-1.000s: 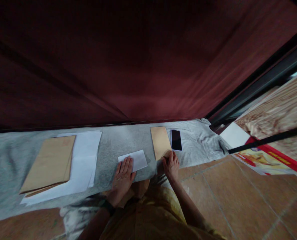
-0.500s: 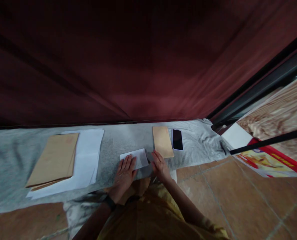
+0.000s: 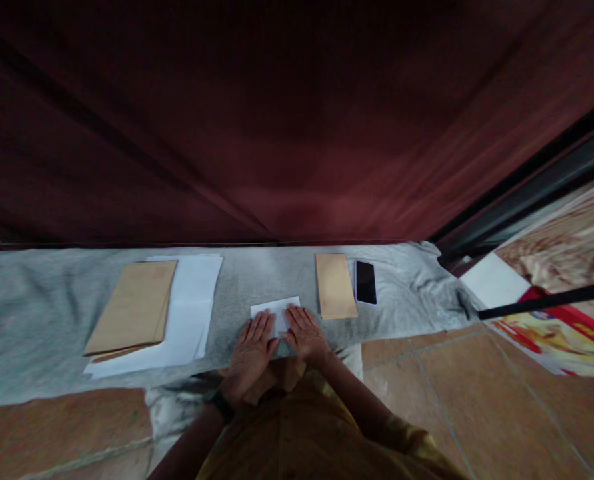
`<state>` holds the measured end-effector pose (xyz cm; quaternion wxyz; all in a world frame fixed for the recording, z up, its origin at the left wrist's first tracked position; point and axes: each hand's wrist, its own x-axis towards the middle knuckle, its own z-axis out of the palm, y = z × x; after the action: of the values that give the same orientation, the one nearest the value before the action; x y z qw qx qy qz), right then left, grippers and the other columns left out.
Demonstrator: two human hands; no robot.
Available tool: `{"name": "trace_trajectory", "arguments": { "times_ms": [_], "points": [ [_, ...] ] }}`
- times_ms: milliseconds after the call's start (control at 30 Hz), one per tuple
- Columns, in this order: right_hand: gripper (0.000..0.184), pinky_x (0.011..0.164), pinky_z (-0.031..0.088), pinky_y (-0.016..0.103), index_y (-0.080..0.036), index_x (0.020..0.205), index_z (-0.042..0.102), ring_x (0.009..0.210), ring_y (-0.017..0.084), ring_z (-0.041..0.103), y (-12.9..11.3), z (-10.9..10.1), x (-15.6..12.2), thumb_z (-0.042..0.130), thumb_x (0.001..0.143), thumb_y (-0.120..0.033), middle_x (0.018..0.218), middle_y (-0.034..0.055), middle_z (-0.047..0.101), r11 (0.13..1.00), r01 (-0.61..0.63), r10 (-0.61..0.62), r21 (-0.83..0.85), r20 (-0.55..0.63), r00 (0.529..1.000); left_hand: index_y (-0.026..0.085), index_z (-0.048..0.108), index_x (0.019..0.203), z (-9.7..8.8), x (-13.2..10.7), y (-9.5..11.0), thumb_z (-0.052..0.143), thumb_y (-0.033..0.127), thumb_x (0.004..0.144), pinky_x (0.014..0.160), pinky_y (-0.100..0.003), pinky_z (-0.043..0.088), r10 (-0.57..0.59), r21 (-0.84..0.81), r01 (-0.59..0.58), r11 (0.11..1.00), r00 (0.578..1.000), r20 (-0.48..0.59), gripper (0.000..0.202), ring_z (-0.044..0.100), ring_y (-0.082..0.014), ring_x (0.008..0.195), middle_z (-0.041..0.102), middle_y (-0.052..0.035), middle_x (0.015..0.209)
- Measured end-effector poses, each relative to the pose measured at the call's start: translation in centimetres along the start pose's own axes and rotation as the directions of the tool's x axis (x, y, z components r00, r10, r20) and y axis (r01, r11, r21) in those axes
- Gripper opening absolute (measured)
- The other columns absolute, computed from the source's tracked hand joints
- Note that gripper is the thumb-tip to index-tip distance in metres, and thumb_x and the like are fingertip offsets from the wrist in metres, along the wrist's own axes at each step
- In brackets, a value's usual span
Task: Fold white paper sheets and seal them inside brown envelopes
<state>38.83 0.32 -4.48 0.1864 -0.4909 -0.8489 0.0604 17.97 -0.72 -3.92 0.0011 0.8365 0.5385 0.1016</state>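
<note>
A small folded white paper [image 3: 275, 308] lies on the grey cloth [image 3: 37, 313] in front of me. My left hand [image 3: 251, 352] rests flat on its near left part, fingers stretched out. My right hand [image 3: 305, 334] lies flat on its near right part, fingers spread. Both palms press down and hold nothing. To the right of my right hand lies a narrow brown envelope [image 3: 335, 294], with a black phone [image 3: 365, 282] beside it.
At the left, brown envelopes [image 3: 134, 306] lie on a stack of white sheets [image 3: 191, 313]. A dark red curtain [image 3: 297, 133] hangs behind the cloth. Tiled floor [image 3: 477, 400] runs to the right, with a white sheet [image 3: 494, 280] and a colourful printed sheet [image 3: 567, 337].
My right hand left the brown envelope's near end and moved left onto the white paper, beside my left hand. The view shifted a little.
</note>
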Motion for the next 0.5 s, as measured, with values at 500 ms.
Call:
{"name": "trace_trajectory", "arguments": {
  "times_ms": [500],
  "points": [
    [0.057, 0.123, 0.029, 0.056, -0.013, 0.150, 0.048, 0.144, 0.030, 0.044, 0.3, -0.8, -0.1, 0.059, 0.097, -0.031, 0.155, 0.0158, 0.048, 0.993, 0.082, -0.089, 0.087, 0.072, 0.993, 0.018, 0.060, 0.136, -0.6, -0.1, 0.3, 0.038, 0.005, 0.082, 0.109, -0.057, 0.049, 0.089, 0.192, -0.132, 0.972, 0.972, 0.218, 0.060, 0.053, -0.0328, 0.139, 0.057, -0.0204, 0.146]
  ]
}}
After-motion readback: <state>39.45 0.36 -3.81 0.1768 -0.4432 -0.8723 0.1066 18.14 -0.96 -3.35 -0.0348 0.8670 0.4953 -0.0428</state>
